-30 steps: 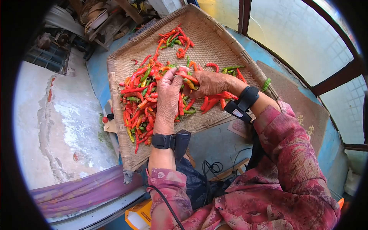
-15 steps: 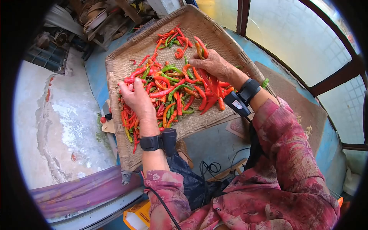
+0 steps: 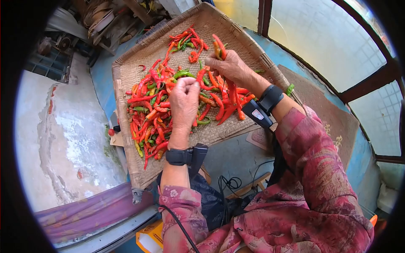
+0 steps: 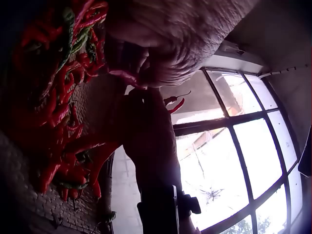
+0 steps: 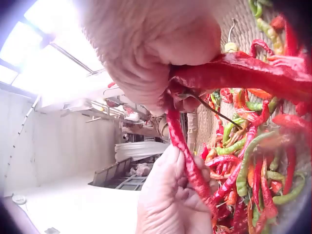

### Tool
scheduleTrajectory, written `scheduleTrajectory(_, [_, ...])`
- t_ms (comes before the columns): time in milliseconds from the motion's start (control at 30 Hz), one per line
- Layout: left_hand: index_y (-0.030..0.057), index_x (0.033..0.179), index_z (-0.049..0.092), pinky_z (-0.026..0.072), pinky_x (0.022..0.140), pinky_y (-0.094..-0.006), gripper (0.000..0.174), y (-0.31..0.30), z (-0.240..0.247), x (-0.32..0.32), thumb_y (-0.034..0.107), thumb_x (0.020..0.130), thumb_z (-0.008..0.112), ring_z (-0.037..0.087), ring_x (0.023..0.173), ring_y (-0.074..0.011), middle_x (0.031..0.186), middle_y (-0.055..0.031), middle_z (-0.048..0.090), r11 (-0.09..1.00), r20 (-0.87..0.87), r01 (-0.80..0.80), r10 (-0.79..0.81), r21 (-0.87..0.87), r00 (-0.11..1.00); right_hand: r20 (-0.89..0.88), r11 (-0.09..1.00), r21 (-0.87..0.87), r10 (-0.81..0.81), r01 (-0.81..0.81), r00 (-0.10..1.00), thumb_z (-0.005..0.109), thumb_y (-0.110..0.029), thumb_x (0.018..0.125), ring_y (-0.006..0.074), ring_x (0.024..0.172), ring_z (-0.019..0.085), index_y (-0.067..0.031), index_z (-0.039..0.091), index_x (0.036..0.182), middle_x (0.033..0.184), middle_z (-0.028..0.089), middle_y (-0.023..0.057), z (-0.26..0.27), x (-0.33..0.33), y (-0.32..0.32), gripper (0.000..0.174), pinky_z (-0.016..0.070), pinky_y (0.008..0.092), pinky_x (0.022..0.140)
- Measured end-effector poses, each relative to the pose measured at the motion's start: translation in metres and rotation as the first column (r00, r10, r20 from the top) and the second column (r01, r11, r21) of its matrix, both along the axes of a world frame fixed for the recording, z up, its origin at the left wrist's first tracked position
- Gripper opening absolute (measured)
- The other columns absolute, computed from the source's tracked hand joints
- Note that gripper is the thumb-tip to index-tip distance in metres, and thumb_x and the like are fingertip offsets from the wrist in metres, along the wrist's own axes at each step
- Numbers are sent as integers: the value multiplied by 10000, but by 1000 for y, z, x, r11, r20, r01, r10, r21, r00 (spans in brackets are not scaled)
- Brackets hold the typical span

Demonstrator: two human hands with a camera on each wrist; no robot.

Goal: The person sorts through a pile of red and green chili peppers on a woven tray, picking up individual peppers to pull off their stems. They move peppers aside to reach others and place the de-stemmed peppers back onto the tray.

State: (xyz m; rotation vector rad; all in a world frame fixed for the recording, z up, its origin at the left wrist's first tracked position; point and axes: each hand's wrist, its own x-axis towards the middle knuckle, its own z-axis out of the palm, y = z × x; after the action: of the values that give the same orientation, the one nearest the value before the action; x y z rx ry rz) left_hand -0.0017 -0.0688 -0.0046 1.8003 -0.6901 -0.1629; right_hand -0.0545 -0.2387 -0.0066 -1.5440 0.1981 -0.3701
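The left hand [image 3: 184,99] is over the middle of the woven tray [image 3: 230,33], its fingers curled in and pinching a single red pepper [image 5: 191,165]. In the right wrist view this pepper runs between the thumb and the bent fingers, one end reaching the fingers of the right hand [image 3: 230,69] and the other passing down past the left hand's fingers. The right hand, farther and to the right, is closed around a bunch of peppers [image 3: 232,95], mostly red; their tips stick out beyond the fist at its far side and the rest hang below it toward the near side. A thin brown stem [image 5: 214,112] juts out just beside its fingers.

To the left of the left hand lies a heap of loose peppers [image 3: 145,114], red with some green, orange and yellow. A smaller cluster [image 3: 187,44] lies at the far side of the tray, apart from both hands. Each wrist wears a black strap, and the sleeves [image 3: 312,145] are patterned pink and red
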Motion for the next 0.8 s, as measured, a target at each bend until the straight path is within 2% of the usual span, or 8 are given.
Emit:
scheduleTrajectory(167, [-3, 895, 574, 455, 602, -250, 132, 32, 19, 32, 104, 819, 588, 545, 646, -103, 770, -51, 608, 946, 198, -318, 324, -63, 925, 40, 943, 324, -91, 73, 995, 616, -279, 836, 77, 562, 484, -45, 553, 780, 645, 532, 12, 2, 0, -9, 248, 400, 212, 497])
scheduleTrajectory(233, [0, 886, 569, 463, 648, -293, 134, 41, 23, 39, 115, 818, 583, 567, 685, -160, 795, -79, 594, 870, 461, -478, 474, -117, 750, 37, 909, 413, -79, 56, 996, 623, -284, 830, 78, 564, 479, -53, 546, 787, 639, 529, 14, 4, -3, -8, 247, 399, 216, 496])
scheduleTrajectory(267, [12, 881, 573, 463, 683, -331, 133, 45, 24, 40, 131, 821, 579, 573, 717, -219, 813, -99, 580, 803, 665, -589, 490, -93, 563, 30, 892, 447, -87, 65, 996, 617, -288, 834, 78, 568, 480, -53, 546, 800, 650, 532, 16, 4, -3, -7, 248, 393, 217, 494])
scheduleTrajectory(367, [23, 874, 579, 460, 667, -337, 143, 32, 29, 25, 159, 832, 579, 571, 711, -231, 787, -95, 577, 892, 691, -451, 333, -11, 642, 27, 878, 476, -81, 59, 996, 606, -301, 842, 79, 580, 486, -52, 547, 822, 676, 537, 22, 4, -1, -2, 257, 389, 224, 494])
scheduleTrajectory(400, [31, 859, 583, 455, 660, -328, 149, 23, 28, 13, 179, 846, 573, 569, 708, -204, 773, -90, 588, 957, 523, -289, 237, 20, 819, 29, 882, 469, -68, 47, 997, 600, -310, 846, 80, 586, 489, -49, 548, 832, 691, 540, 26, 4, -1, 0, 266, 391, 229, 496])
scheduleTrajectory(467, [27, 846, 582, 449, 579, -294, 192, 5, 24, -14, 218, 863, 570, 556, 616, -154, 716, -82, 603, 994, 268, -72, 47, 84, 962, 44, 909, 415, -48, 25, 998, 595, -321, 848, 83, 590, 493, -42, 549, 842, 693, 542, 29, 5, -2, 7, 283, 399, 237, 502])
scheduleTrajectory(600, [3, 929, 548, 473, 580, -288, 230, -15, 9, -29, 214, 849, 592, 580, 624, -133, 723, -85, 616, 991, 266, 29, -64, 134, 962, 83, 964, 265, -16, -6, 996, 588, -349, 850, 64, 600, 481, -43, 559, 804, 661, 527, 3, 3, 2, 25, 310, 410, 248, 518])
scheduleTrajectory(800, [-29, 971, 516, 488, 605, -286, 257, -19, -9, -23, 144, 818, 628, 611, 687, -135, 776, -101, 634, 991, -31, 119, -121, -64, 992, 77, 995, 95, 22, -29, 997, 590, -357, 847, 58, 569, 449, -37, 571, 745, 618, 504, -26, -5, 4, 28, 337, 398, 259, 490])
